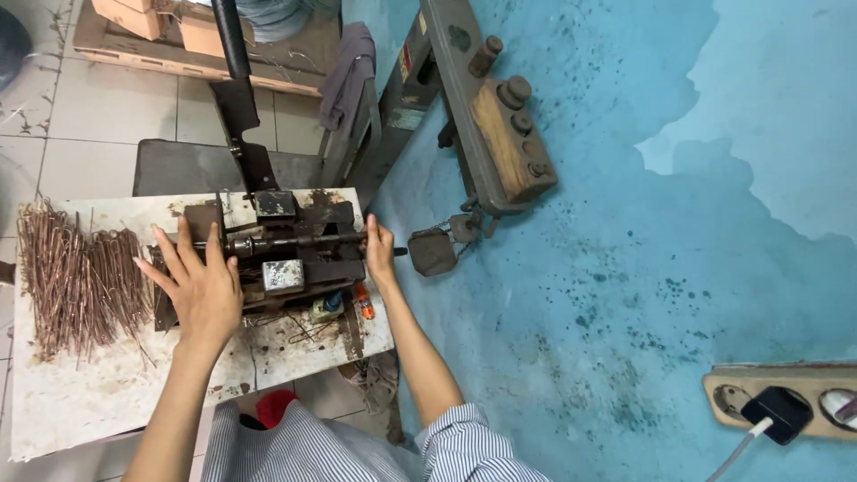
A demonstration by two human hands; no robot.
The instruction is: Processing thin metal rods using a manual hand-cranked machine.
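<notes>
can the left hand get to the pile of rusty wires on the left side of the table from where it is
Probably yes. The left hand rests open on the left end of the machine, and the wire pile lies right beside it on the table with nothing between.

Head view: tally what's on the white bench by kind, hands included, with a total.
Hands: 2, left hand and right hand, both on the press
Rusty metal press: 1
Heap of copper-coloured wire pieces: 1, single wires too many to count
Small orange item: 1
Total: 5
</notes>
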